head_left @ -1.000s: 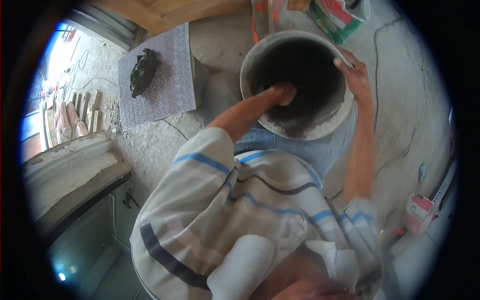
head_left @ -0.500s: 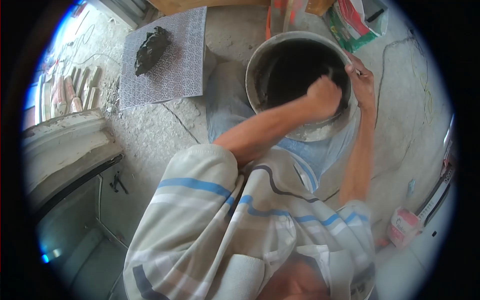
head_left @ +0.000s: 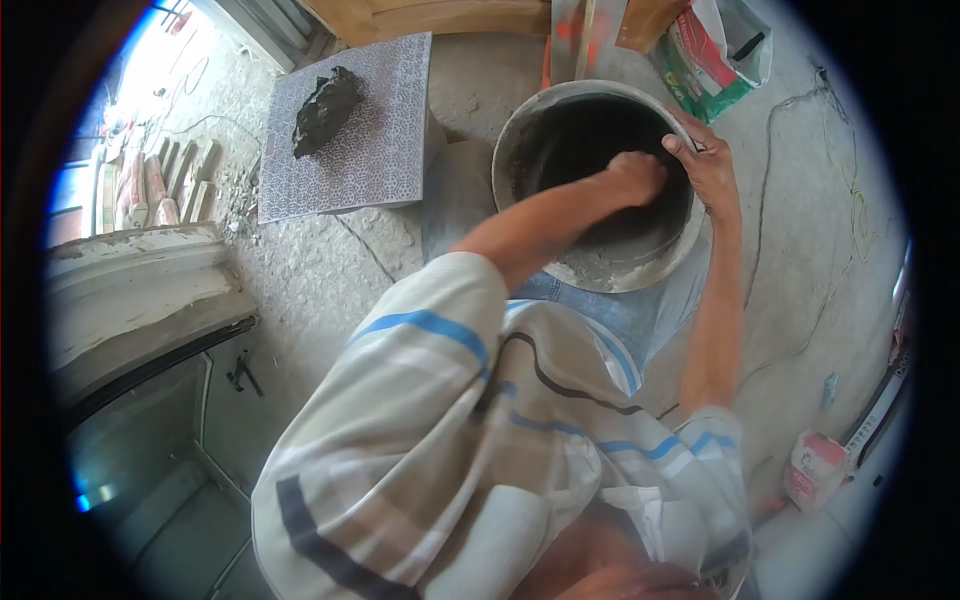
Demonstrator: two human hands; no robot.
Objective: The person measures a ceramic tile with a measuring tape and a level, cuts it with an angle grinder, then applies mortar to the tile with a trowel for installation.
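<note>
A round bucket point(head_left: 630, 275) with a dark inside and grey, crusted rim stands between my denim-covered legs. My left hand point(head_left: 637, 180) is inside its opening, fingers closed; what they hold is hidden. On the right side, my right hand point(head_left: 708, 170) grips the bucket's rim, its thumb over the edge. To the left, a patterned square tile point(head_left: 385, 150) carries a lump of dark grey, wet-looking material point(head_left: 327, 110) on its upper left part.
Wooden pieces point(head_left: 160, 180) lie at the far left above a pale moulded block point(head_left: 150, 290). An open green, red and white bag point(head_left: 710, 75) stands beyond the bucket. A cable point(head_left: 765, 190) crosses the floor at right. A pink-and-white container point(head_left: 815, 468) stands lower right.
My left hand has shifted slightly left inside the bucket. The whole view has shifted a little, so the tile and bucket appear lower. My right hand still grips the rim.
</note>
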